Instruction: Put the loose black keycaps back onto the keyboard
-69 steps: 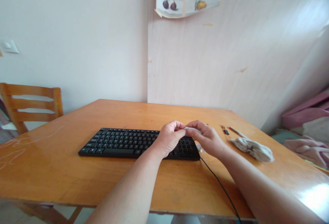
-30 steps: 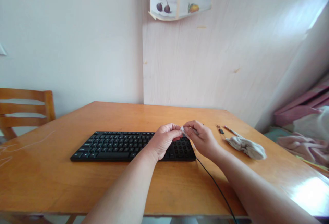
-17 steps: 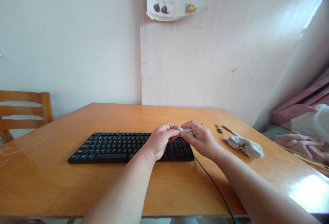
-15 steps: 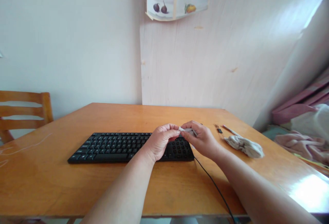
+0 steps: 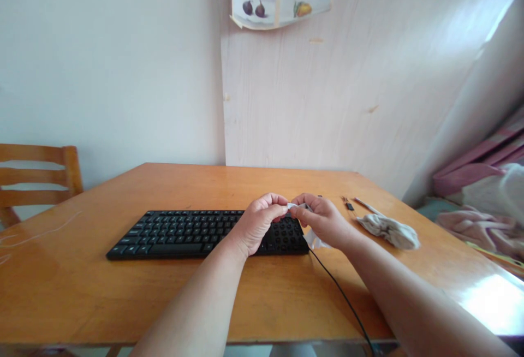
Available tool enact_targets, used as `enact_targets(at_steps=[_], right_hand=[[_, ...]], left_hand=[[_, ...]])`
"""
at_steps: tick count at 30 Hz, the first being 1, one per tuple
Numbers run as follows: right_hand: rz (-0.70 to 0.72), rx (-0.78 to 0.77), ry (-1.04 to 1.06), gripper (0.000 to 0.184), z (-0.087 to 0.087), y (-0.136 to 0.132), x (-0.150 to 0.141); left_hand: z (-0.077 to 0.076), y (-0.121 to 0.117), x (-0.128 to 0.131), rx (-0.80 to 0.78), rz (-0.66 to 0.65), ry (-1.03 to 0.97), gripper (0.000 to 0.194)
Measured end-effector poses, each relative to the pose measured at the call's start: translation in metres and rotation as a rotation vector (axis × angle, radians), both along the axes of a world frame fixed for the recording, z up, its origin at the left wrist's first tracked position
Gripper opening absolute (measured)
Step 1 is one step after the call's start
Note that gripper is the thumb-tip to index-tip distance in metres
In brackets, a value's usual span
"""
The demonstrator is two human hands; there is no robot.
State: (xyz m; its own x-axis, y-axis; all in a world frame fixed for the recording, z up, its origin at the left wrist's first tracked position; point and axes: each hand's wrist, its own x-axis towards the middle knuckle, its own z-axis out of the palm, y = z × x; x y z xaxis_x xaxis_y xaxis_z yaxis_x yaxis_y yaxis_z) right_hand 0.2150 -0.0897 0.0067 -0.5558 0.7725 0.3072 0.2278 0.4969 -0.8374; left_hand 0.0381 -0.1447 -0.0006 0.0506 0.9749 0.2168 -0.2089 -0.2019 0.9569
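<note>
Above the right end of a black keyboard (image 5: 176,234), my left hand (image 5: 260,223) and my right hand (image 5: 323,219) meet at their fingertips. Between them is a small, thin white piece (image 5: 292,205) that looks like tissue or paper; its exact kind is too small to tell. Thumb and fingers of my left hand pinch its left end. My right hand pinches the other end, and more of the white material shows below that palm, beside the keyboard's corner. The keyboard's number pad is partly covered by my hands.
Right of my hands on the wooden table (image 5: 262,297) lie a crumpled grey cloth (image 5: 388,230), a pen-like stick (image 5: 366,205) and a small black piece with wires (image 5: 349,206). A black cable (image 5: 341,294) runs off the front edge. White thread (image 5: 45,232) lies left, near a chair (image 5: 36,177).
The hands stay pinched together over the number pad, shifting only slightly. More white material now shows beneath my right hand. The view has tilted a little.
</note>
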Motion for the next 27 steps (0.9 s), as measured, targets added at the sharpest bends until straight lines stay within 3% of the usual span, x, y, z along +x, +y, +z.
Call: enact_targets(at_steps=[6,12,20,23,27], right_hand=[[0.046,-0.106,0.073,0.024,-0.002,0.001,-0.002],[0.085,-0.186,0.154,0.028,-0.001,0.002,-0.003],[-0.017,-0.147,0.149,0.029,-0.003,0.006,-0.002],[-0.109,-0.077,0.060,0.025,0.000,0.010,0.001],[-0.249,0.104,-0.156,0.019,0.002,0.015,0.006]], left_hand=[[0.004,-0.003,0.003,0.063,0.067,0.070,0.015],[-0.001,0.001,0.003,0.048,0.041,0.039,0.015],[-0.005,0.006,0.002,0.031,0.066,0.135,0.019],[-0.009,0.012,-0.002,0.063,0.155,0.246,0.019],[-0.016,0.023,-0.013,0.112,0.399,0.464,0.016]])
